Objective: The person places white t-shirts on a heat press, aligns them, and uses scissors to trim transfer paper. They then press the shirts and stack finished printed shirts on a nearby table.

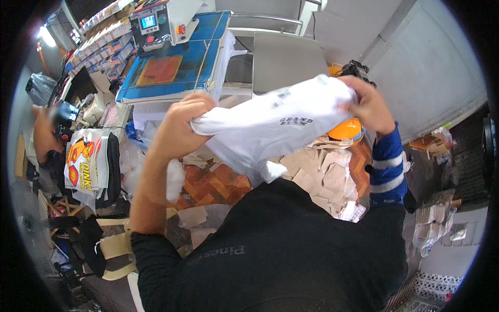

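A white printed cloth [280,119] is held up in the air, stretched between the two hands in front of the wearer's black shirt [291,255], with dark lettering shown on its face and its lower part hanging loose. By it, part of the view ahead is blocked: the near edge of a flat grey plate [288,60] is covered, and an orange rounded object [344,129] is partly hidden behind its right end. Below, flattened brown paper or cardboard [314,174] is strewn over a wood-patterned floor [215,183]. Ahead to the left, a blue press table [208,47] marked by a reddish square patch is topped by a control box [166,23] fitted with a small screen and red buttons. Farther left, a stack of printed fabric [83,161] is seen, beside which a co-worker's arm [46,132] is partly shown; beyond, shelves are filled with small boxes [106,54]. A beige chair [117,252] is placed at lower left. The left hand [188,125] is closed on the cloth's left end, its bare forearm angled up from below. By the right hand [366,104], slightly blurred, the right end is gripped at a raised height, the wrist bent inward above a blue sleeve [387,166] banded in grey.
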{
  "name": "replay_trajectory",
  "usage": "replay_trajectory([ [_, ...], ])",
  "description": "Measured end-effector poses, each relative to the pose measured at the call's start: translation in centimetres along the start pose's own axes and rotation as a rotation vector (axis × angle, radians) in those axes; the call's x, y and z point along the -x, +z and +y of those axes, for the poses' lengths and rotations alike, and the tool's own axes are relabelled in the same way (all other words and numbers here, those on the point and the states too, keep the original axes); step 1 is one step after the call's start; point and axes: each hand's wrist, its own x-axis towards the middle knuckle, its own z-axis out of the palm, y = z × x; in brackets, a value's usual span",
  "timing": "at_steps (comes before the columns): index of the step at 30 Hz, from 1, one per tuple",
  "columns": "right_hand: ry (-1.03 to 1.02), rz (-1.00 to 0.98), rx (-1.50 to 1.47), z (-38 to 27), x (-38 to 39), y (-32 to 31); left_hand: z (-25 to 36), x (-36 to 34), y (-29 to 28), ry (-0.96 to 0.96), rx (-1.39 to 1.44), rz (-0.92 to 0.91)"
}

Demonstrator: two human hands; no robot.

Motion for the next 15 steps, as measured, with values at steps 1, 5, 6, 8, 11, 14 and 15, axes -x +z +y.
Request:
replay_trajectory([
  [1,-0.01,-0.046,0.09,0.1,0.2,0.5,1.9,-0.1,-1.9,-0.118,-0.003,-0.085],
  [5,-0.036,0.097,0.478,4.7,0.8,-1.9,5.2,-1.3,-6.2,-0.297,-0.418,-0.242],
  [6,-0.081,0.31,0.536,4.5,0.7,-2.2,4.8,-1.1,-6.8,-0.254,-0.513,-0.251],
  [8,-0.002,0.387,0.611,3.9,1.0,-3.4,3.4,-0.2,-8.2,-0.173,-0.696,-0.262],
  [11,0.14,0.423,0.487,5.9,2.8,-5.8,2.9,0.2,-8.9,-0.485,-0.02,-0.174],
  [14,0.244,0.395,0.156,8.2,4.7,-6.4,1.6,1.4,-7.9,-0.518,0.323,-0.09],
  [15,0.285,0.369,0.033,8.5,5.5,-6.3,1.0,1.6,-7.5,-0.52,0.428,-0.032],
])
